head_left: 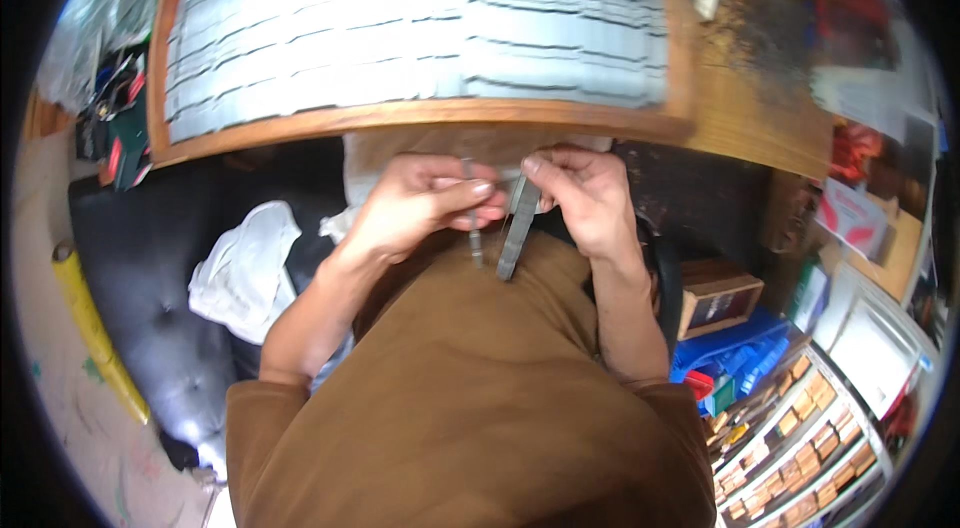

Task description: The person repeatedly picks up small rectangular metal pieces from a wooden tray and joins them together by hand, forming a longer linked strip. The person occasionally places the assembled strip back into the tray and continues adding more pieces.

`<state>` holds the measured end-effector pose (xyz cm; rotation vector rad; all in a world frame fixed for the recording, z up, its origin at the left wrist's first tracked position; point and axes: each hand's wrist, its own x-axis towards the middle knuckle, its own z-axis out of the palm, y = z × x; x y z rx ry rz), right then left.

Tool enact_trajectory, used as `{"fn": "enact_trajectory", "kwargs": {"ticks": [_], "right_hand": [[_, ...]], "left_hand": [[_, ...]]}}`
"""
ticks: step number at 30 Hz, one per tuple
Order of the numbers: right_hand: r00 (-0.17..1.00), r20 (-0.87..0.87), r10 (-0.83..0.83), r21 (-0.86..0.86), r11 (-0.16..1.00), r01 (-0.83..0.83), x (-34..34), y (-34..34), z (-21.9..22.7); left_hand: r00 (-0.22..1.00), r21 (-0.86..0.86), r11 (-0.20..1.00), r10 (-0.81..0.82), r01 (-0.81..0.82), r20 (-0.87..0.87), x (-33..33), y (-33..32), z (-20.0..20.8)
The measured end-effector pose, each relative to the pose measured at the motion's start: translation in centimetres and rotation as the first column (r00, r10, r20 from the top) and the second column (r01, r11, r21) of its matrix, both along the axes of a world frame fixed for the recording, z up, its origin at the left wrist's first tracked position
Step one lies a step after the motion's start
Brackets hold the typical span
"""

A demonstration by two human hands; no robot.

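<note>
In front of my brown shirt my two hands are close together. My left hand (425, 200) pinches a thin grey metal strip (476, 246) between thumb and fingers; it hangs nearly upright. Just to its right, my right hand (590, 193) grips the upper end of a thicker dark grey bar (518, 233), which slants down toward my shirt. The strip and the bar look apart. Beyond my hands lies a wooden-framed tray (430, 116) filled with rows of silvery metal strips, split by dark gaps. Blur hides the fine detail of the pieces.
A black padded seat (150, 298) with a white cloth (245, 268) is at my left, beside a yellow roll (98, 333). On my right are a wooden box (718, 298), blue plastic (735, 353) and a rack of small wooden blocks (800, 428). The wooden tabletop (760, 128) continues right of the tray.
</note>
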<state>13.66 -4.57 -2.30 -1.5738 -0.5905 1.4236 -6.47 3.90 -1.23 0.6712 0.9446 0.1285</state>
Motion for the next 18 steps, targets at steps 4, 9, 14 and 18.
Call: {"fn": "enact_trajectory", "kwargs": {"ticks": [4, 9, 14, 18], "right_hand": [[0.995, 0.088, -0.044, 0.197, 0.98, 0.026, 4.8, -2.4, 6.9], [0.811, 0.025, -0.584, 0.432, 0.738, 0.518, 16.4, -1.6, 12.4], [0.869, 0.146, -0.473, 0.395, 0.833, 0.387, 13.4, -3.3, 10.1], [0.997, 0.07, -0.028, 0.124, 0.992, 0.019, 4.3, -1.4, 6.2]], "left_hand": [[0.999, 0.031, 0.999, 0.039, -0.038, -0.026, -0.4, 0.4, -0.1], [0.999, 0.018, 1.0, -0.011, 0.01, 0.049, 0.9, 0.1, 0.1], [0.997, 0.018, 0.999, -0.037, 0.036, 0.064, 1.2, -0.1, 0.8], [0.99, 0.023, 0.992, -0.124, 0.123, 0.064, 1.5, 0.0, 1.5]]}}
